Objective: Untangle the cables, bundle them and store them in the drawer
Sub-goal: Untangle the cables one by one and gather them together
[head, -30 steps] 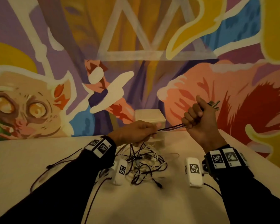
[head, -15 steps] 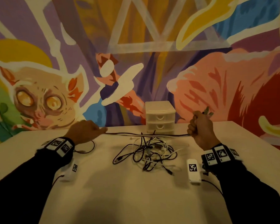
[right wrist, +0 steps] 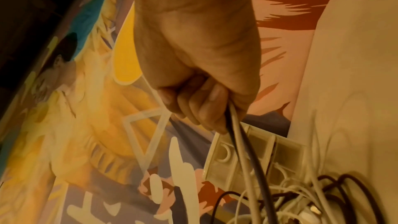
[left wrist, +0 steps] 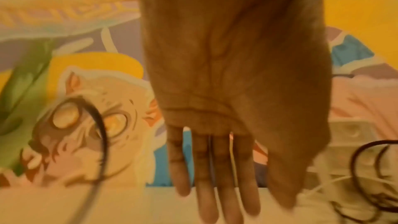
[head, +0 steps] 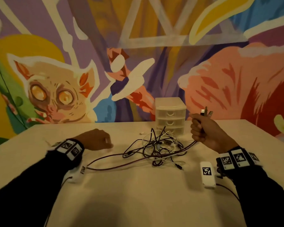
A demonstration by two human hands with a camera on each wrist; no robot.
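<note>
Painted mural wall backs the pale counter (head: 138, 194); the right hand (head: 205, 131) fists the plug ends of long dark cables (head: 121, 163), which run leftward past the tangled pile of black and white cables (head: 157, 145); the left hand (head: 97, 140), fingers straight and empty, lies nearer their slack.

The right hand (head: 205, 132) hides the stretch of cables (head: 189, 145) inside its fist. At nine o'clock, the left hand (head: 95, 140) is motion-blurred. The drawers' (head: 170, 119) contents are indiscernible.
</note>
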